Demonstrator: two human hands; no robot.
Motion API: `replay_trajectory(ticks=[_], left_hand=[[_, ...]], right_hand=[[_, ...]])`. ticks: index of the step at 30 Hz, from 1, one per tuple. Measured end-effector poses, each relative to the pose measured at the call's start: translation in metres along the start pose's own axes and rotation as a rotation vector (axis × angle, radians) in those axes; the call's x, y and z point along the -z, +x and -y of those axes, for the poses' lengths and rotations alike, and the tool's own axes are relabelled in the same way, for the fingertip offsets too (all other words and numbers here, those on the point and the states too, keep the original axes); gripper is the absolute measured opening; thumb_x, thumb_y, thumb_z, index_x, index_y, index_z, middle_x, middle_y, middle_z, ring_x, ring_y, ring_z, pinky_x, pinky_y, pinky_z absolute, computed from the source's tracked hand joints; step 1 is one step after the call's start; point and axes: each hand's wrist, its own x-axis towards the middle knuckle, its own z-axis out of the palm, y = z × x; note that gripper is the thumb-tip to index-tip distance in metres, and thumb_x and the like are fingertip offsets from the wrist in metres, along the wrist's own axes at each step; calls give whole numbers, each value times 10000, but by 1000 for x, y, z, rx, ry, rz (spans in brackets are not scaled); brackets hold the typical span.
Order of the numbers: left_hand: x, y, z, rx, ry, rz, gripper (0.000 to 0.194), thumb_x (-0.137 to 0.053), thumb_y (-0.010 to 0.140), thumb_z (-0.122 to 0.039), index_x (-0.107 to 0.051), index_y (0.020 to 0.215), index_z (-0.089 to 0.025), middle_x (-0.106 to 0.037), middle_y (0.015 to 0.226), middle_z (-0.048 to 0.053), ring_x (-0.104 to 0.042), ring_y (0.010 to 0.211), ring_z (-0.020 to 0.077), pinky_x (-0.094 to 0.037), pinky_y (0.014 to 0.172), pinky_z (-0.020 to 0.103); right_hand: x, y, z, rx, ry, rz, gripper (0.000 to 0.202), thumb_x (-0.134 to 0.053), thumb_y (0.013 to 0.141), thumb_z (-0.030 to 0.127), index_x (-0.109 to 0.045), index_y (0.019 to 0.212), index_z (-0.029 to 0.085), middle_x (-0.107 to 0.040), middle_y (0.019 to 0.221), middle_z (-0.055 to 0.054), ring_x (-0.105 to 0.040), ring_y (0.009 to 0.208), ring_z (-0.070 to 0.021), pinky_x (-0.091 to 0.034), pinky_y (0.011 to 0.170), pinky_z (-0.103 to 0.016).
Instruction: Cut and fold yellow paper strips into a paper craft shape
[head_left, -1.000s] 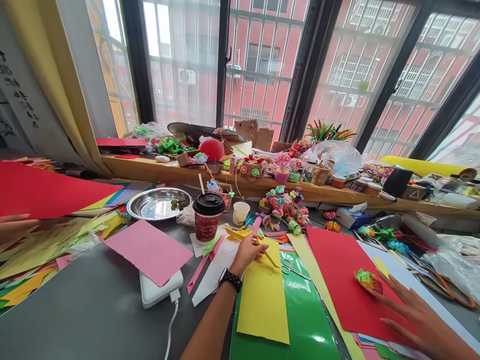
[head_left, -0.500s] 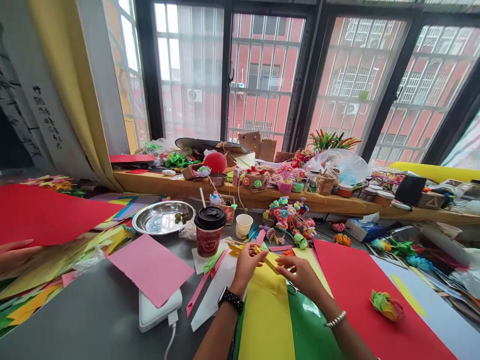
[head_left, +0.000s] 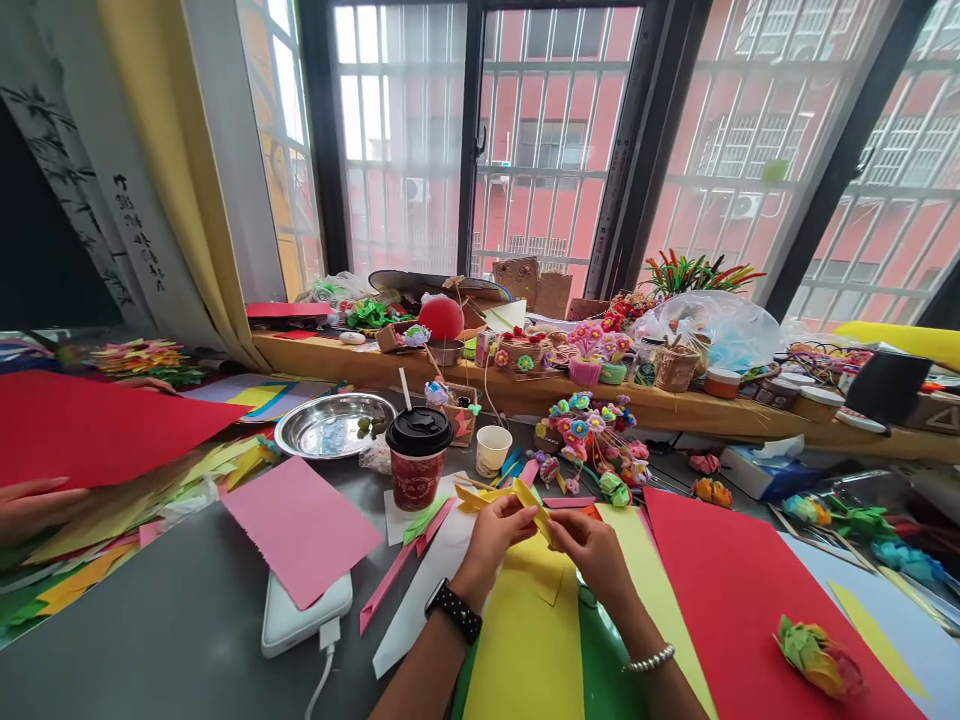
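A folded strip of yellow paper is pinched between my two hands, above a long yellow sheet. My left hand, with a black dotted watch band at the wrist, grips its left side. Closed on the right side of the strip is my right hand, which has a beaded bracelet at the wrist. More folded yellow paper lies just beyond my left hand. Under the long yellow sheet is a green surface.
A lidded dark red cup, a paper cup and a metal plate stand beyond my hands. Pink paper lies on a white power bank. At the left, another person's hand touches red paper.
My right hand has moved closer to my left, and the yellow strip is now tilted more upright. The camera view has shifted slightly. Another person's second hand now shows behind the red paper.
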Motion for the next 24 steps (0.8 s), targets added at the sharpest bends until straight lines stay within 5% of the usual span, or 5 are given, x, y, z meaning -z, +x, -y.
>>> replay_trajectory(ticks=[24], left_hand=[[-9, -8, -7, -12, 49, -56, 168, -644, 573, -243, -563, 655, -122, -581, 632, 8, -552, 566, 111, -467, 613, 252]], right_hand=[[-3, -9, 5, 124, -225, -129, 167, -479, 781, 301, -576, 763, 167, -634, 676, -43, -579, 560, -158, -463, 532, -255]])
